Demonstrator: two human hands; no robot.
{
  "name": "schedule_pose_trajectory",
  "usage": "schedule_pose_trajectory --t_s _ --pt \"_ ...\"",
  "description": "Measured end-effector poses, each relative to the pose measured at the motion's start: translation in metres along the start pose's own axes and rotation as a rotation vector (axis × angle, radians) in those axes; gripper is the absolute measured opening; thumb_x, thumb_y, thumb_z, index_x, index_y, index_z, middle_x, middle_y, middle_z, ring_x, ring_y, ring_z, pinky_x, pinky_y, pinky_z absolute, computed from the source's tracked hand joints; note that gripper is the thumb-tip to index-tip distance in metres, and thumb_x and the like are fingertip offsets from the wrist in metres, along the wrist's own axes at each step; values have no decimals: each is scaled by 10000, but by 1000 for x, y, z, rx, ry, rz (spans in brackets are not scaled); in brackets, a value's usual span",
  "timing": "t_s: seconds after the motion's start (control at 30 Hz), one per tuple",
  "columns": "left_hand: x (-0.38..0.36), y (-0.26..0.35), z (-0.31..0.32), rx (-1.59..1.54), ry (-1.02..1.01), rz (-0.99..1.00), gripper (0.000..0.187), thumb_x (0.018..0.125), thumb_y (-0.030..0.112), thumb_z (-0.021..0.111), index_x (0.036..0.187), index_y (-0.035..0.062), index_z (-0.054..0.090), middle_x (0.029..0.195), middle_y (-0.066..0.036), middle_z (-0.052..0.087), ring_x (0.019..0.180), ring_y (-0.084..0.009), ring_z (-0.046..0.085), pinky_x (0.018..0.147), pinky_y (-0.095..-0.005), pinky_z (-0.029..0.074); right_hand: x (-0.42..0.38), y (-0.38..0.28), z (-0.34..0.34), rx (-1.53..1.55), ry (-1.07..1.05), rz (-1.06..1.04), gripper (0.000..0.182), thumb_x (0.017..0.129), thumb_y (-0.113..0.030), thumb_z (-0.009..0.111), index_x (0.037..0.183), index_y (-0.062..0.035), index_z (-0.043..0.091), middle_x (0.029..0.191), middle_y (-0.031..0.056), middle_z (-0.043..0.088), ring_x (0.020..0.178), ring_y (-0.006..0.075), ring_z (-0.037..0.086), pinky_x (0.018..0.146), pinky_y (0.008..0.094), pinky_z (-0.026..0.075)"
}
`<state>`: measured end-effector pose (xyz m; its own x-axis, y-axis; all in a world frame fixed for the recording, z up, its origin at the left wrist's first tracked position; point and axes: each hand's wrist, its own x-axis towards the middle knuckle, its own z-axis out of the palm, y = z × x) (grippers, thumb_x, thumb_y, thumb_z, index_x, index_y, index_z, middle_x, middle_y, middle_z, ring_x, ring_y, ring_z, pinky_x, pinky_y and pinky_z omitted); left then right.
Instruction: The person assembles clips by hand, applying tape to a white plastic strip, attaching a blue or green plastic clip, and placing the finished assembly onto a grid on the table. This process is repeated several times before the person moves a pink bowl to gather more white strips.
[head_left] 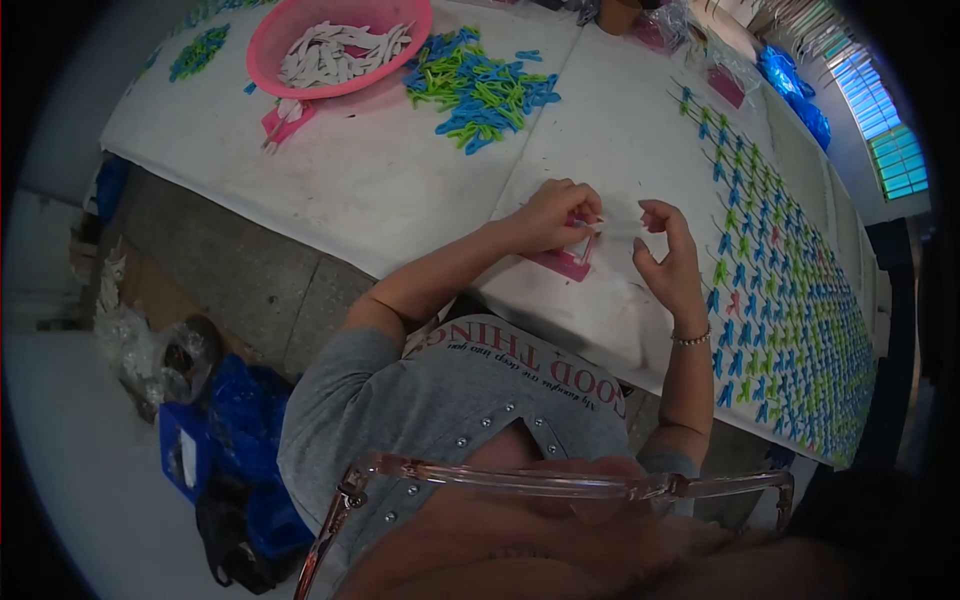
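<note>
My left hand (562, 216) is bent over a small pink piece (560, 263) on the white-covered table, its fingers pinched together. Something white shows at its fingertips, too small to name. White slender parts (588, 246) lie against the pink piece, partly hidden under the hand. To the right, my right hand (670, 258) is raised just above the table with thumb and index finger apart. I see nothing held in it; a faint, blurred translucent patch lies between the two hands.
A pink basin (262, 75) of white slender pieces (340, 55) stands at the back left. Beside it is a heap of blue and green clothespins (480, 90). Rows of blue, green and pink clothespins (770, 290) cover the right side. Blue bags (250, 420) lie on the floor.
</note>
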<state>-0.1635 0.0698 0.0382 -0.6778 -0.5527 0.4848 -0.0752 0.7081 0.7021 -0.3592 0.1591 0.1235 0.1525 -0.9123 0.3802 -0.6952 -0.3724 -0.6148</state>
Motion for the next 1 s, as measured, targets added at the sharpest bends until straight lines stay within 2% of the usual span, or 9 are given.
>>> schedule_pose_trajectory --t_s 0.07,0.13,0.27,0.5,0.67,0.77,0.87,0.93,1.0 --pt "-8 -23 -16 -268 170 -192 258 755 55 702 963 83 551 921 -23 604 845 -131 566 787 -271 437 18 4 2 130 -4 51 353 764 -62 609 1113 -42 554 944 104 587 897 262 555 837 348 455" --pt "-15 -51 -32 -284 326 -210 274 753 47 704 970 76 539 898 -25 597 821 -118 566 766 -267 441 49 33 17 48 -110 67 351 806 -123 630 1140 -41 559 1034 129 604 975 278 566 889 351 455" --pt "-33 -95 -47 -424 618 -304 331 752 27 714 1004 76 504 852 1 553 771 -81 524 729 -244 429 120 90 80 -307 -155 -210 247 814 -167 623 1035 -55 624 1045 134 619 988 304 576 860 407 473" --pt "-31 -98 -48 -664 669 -451 341 749 -13 687 1013 83 495 843 24 501 760 -72 446 700 -211 392 217 103 166 -790 -244 -178 242 828 -149 581 1055 -135 664 1044 103 633 1020 265 589 821 400 475" --pt "-25 -91 -49 -654 620 -465 329 761 -50 644 1017 90 492 839 30 479 760 -69 446 716 -207 392 240 108 179 -949 -493 -78 245 861 -169 532 1075 -143 649 1069 104 617 1033 264 591 841 403 473" --pt "-25 -88 -48 -711 596 -469 334 762 -54 642 1025 86 493 841 34 474 762 -69 451 720 -209 394 233 106 162 -878 -505 -10 255 852 -168 540 1085 -130 637 1072 125 610 1018 290 597 830 420 486" --pt "-29 -96 -54 -778 547 -477 356 755 -44 662 1046 75 496 852 29 487 764 -76 461 722 -214 399 209 97 134 -549 -226 110 200 831 -150 559 1013 -106 627 1003 175 599 941 343 601 807 415 493" --pt "-34 -97 -57 -813 480 -478 369 768 -52 653 1076 77 496 853 30 487 761 -79 475 718 -217 413 184 87 105 -350 -90 -4 178 836 -251 628 863 -75 628 825 146 604 837 326 599 741 415 479" --pt "-32 -83 -59 -818 507 -478 375 775 -55 649 1089 78 495 854 30 487 759 -79 481 715 -218 421 157 65 78 -290 -33 -14 188 826 -247 669 864 -65 649 781 125 605 720 273 581 674 360 469"
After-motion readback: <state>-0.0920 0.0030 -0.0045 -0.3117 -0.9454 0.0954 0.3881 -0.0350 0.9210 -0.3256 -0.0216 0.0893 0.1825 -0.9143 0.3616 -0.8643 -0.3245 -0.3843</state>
